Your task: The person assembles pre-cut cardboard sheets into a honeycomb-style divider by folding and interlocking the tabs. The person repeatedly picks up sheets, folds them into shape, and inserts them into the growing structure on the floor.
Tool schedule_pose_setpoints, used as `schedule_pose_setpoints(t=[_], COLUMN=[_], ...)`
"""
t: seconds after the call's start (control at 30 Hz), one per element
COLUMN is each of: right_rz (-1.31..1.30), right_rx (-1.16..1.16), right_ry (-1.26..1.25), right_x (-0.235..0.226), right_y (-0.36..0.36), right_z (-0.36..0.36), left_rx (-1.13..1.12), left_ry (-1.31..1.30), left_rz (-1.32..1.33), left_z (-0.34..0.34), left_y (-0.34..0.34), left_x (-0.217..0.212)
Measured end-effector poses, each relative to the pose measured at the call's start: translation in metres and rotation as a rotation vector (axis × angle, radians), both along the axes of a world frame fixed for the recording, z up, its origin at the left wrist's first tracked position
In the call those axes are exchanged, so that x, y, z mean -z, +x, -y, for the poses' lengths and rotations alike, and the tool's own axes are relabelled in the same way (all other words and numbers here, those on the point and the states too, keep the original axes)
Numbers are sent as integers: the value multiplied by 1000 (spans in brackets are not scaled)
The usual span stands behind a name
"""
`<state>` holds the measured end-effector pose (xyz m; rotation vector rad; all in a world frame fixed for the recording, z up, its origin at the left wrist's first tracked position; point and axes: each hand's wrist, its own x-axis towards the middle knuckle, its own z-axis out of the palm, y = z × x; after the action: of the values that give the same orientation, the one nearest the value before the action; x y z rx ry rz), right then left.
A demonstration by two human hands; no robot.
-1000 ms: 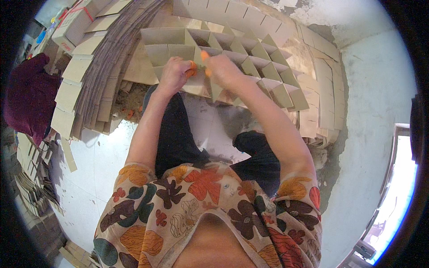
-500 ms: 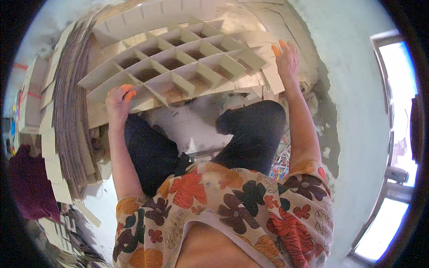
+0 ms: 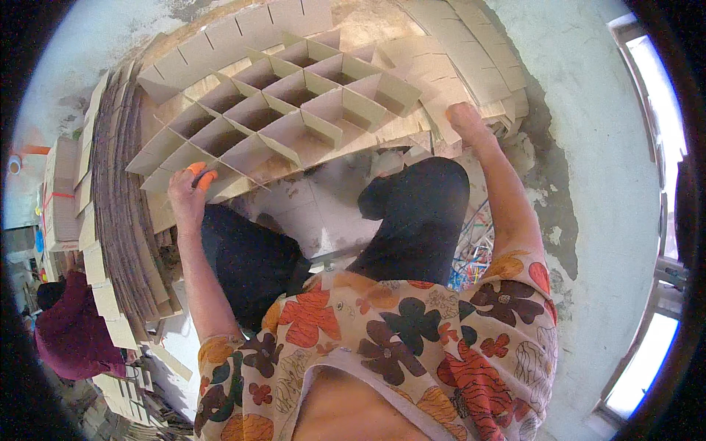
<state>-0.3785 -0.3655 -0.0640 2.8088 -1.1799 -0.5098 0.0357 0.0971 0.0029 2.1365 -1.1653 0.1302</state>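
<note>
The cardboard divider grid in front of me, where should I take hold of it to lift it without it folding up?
Probably grip the cardboard divider grid at its two opposite ends, coming in from the near edge. It is a wide lattice of thin slotted strips standing open, so one-sided holds would likely let it skew. The left hand already pinches the near left corner; the right hand rests by the right end.

One cardboard divider grid (image 3: 287, 117), perhaps two strip stacks (image 3: 121, 220).

Tilted brown cardboard divider grid (image 3: 294, 117) above knees
</note>
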Motion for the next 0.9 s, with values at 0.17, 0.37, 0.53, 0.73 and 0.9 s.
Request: schedule_pose_setpoints(t=[0.17,0.37,0.53,0.73,0.9], right_rz=[228,84,182,721,1180], right_rx=[123,-49,114,27,-268], right_ry=[-44,0,-163,-409,111], right_x=[-40,-37,-29,-155,-250], right_y=[44,52,23,76,171], right_z=[-50,-35,-6,-65,-186], left_rx=[-26,-16,-70,-228,-367], left_ry=[9,7,-34,70,108], left_rz=[59,41,20,316,223], left_z=[-11,-11,-13,-51,-82], left_y=[1,-1,3,-7,2], left_x=[-2,-10,-1,-43,-38])
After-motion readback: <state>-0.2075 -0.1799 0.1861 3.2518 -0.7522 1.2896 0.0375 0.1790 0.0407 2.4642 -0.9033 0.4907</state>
